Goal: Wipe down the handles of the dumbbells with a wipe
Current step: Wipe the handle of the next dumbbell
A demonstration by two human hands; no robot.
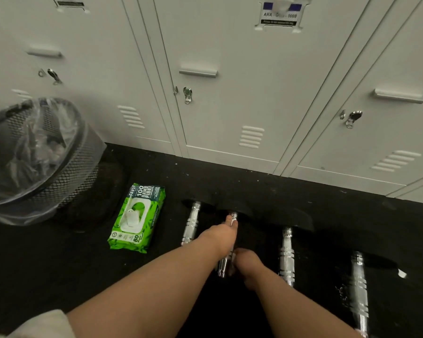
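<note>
Several dumbbells with chrome handles lie side by side on the black floor, their dark heads blending into it. The leftmost handle point(192, 225) is bare, as are the third handle point(286, 257) and the fourth handle point(358, 289). Both hands are on the second handle point(223, 267). My left hand point(220, 236) lies over its far half, fingertips reaching the top end. My right hand point(248, 265) curls around its near half. No wipe shows in either hand; the palms are hidden. A green pack of wipes point(137, 218) lies to the left, lid closed.
A black mesh bin point(78, 176) with a clear liner and crumpled waste stands at the far left. Grey lockers point(230, 106) line the wall just behind the dumbbells. A small white scrap point(402, 273) lies by the fourth dumbbell.
</note>
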